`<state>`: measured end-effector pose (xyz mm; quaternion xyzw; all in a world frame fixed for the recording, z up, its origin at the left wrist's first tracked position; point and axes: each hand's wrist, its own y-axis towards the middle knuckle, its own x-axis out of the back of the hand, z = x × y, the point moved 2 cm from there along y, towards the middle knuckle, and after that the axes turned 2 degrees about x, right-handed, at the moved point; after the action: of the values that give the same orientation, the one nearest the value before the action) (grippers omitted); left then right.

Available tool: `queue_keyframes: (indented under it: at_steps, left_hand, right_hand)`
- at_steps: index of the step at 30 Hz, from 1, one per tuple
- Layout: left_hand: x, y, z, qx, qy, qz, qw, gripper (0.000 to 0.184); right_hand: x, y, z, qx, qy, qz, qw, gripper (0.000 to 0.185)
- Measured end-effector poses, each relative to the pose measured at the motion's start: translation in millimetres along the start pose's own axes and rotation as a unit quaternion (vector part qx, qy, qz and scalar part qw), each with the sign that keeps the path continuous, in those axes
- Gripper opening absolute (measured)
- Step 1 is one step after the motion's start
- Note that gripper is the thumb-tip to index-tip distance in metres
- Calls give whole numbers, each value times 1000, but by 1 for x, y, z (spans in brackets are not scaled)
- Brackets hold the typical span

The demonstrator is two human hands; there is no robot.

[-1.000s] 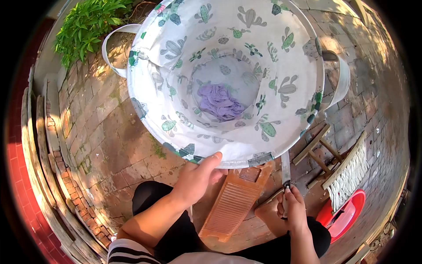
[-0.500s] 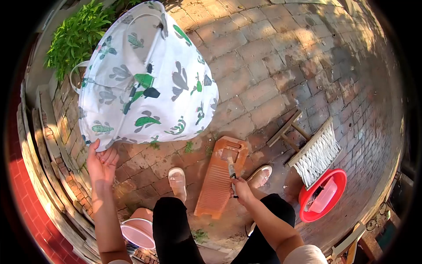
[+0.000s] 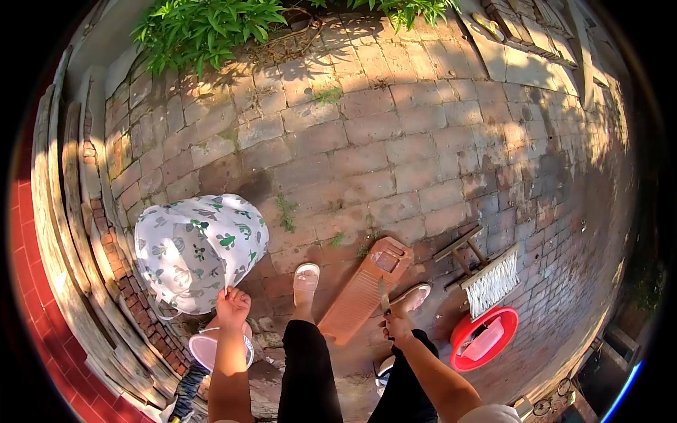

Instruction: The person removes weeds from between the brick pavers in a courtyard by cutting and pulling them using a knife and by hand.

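Observation:
My left hand (image 3: pixel 233 308) grips the rim of a white fabric laundry basket (image 3: pixel 243 229) printed with green and grey cacti. The basket hangs low at the left with its mouth toward me. In my right hand (image 3: pixel 396 326) is a knife (image 3: pixel 384 296), its dark handle inside my closed fingers and its narrow blade pointing away from me. Below the blade an orange-brown plastic washboard (image 3: pixel 352 299) lies between my feet. Under my left wrist stands a pink bucket (image 3: pixel 201 350), partly hidden by the arm.
To the right a wooden stool with a white woven seat (image 3: pixel 492 285) lies on its side. It is close to a red basin (image 3: pixel 511 328) holding a pink container (image 3: pixel 485 340). Wooden beams (image 3: pixel 60 247) line the left edge. Green plants (image 3: pixel 211 32) grow at the far side of the brick paving (image 3: pixel 381 134).
The laundry basket has come down from high in front of me to low at the left, still in my left hand. My right hand keeps the knife over the washboard. My view has shifted.

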<state>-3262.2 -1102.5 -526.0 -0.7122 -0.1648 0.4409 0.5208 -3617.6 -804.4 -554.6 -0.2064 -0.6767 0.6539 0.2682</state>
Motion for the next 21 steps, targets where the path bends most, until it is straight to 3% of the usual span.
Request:
queue_keyframes:
  at_steps: [2,5,8,11,14,17,21]
  left_hand:
    - [48,19,-17,-9,-8,-52,999,28]
    - [45,13,-14,28,-5,-86,996,34]
    - [-15,-9,1,40,-1,-168,985,39]
    - [-47,-4,10,65,59,-150,985,40]
    - [-83,20,22,65,158,-173,970,28]
    - [-125,53,42,50,219,-204,953,20]
    - [-235,83,80,-58,356,-217,907,20]
  right_hand:
    - [-16,-19,40,42,-40,-12,998,19]
    - [-40,-45,99,114,-111,-31,987,18]
    - [-70,-76,170,192,-143,-62,969,17]
    - [-67,-69,229,256,-155,-20,954,25]
    - [-65,-63,302,382,-273,-50,881,27]
    - [-65,-65,392,344,-355,-82,866,28]
    - [-52,-15,499,309,-447,-87,835,26]
